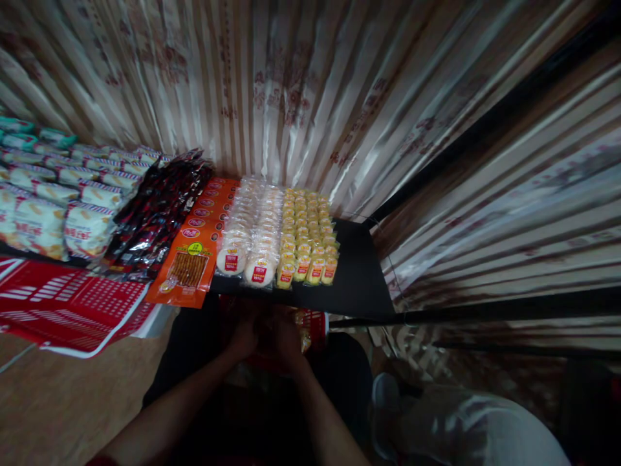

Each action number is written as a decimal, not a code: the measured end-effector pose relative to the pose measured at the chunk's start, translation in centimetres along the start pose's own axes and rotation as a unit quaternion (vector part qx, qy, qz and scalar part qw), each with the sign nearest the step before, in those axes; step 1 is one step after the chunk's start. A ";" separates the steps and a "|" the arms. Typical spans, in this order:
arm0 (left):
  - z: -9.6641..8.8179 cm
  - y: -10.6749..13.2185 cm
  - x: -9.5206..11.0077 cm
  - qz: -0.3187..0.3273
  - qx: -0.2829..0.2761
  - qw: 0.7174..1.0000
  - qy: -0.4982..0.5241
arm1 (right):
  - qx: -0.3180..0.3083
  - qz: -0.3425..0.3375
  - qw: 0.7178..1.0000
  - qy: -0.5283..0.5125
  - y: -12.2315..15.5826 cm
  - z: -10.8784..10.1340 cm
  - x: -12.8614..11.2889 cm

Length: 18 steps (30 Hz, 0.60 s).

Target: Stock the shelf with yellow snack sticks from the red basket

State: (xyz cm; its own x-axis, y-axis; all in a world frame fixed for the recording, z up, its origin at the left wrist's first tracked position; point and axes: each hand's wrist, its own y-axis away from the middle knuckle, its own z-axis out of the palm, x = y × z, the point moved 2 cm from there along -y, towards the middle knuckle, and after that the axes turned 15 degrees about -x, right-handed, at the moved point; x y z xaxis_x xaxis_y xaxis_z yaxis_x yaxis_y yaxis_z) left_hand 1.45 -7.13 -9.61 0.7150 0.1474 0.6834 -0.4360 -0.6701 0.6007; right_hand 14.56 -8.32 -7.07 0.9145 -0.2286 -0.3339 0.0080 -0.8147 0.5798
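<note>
My left hand (244, 339) and my right hand (287, 338) reach below the front edge of a black shelf (356, 268). Both are at a red basket (321, 329) between my knees, their fingers lost in shadow. Some shiny yellowish wrapped packs (305, 338) show in the basket beside my right hand. On the shelf above, small yellow wrapped snacks (301, 236) stand in rows. To their left are rows of round white crackers (262, 262) in clear wrappers, then an orange snack package (187, 272) laid flat.
Dark red shiny packets (150, 220) and white snack bags (90, 226) line the left of the shelf. A larger red basket (72, 301) hangs out below them. Pleated printed sheeting (291, 90) covers the back. A light-coloured covered shape (466, 424) is at lower right.
</note>
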 end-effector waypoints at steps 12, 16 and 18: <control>0.6 2.8 2.5 0.134 -0.015 0.989 0.063 | 0.109 -0.111 0.980 -0.121 5.8 -5.5 1.0; 0.1 3.6 3.8 0.146 -0.004 0.985 0.088 | 0.138 -0.149 0.956 -0.211 6.8 -6.2 1.1; -0.1 3.9 4.5 0.142 -0.003 0.985 0.098 | 0.153 -0.155 0.939 -0.266 7.0 -6.3 1.2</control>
State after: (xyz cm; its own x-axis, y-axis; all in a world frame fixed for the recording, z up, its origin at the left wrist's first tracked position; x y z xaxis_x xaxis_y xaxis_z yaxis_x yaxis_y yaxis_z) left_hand 2.93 -9.03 -4.09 0.4442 0.0934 0.8910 -0.6072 -0.7000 0.3761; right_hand 18.30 -10.95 1.32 0.5550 -0.1222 -0.8228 0.0507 -0.9823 0.1801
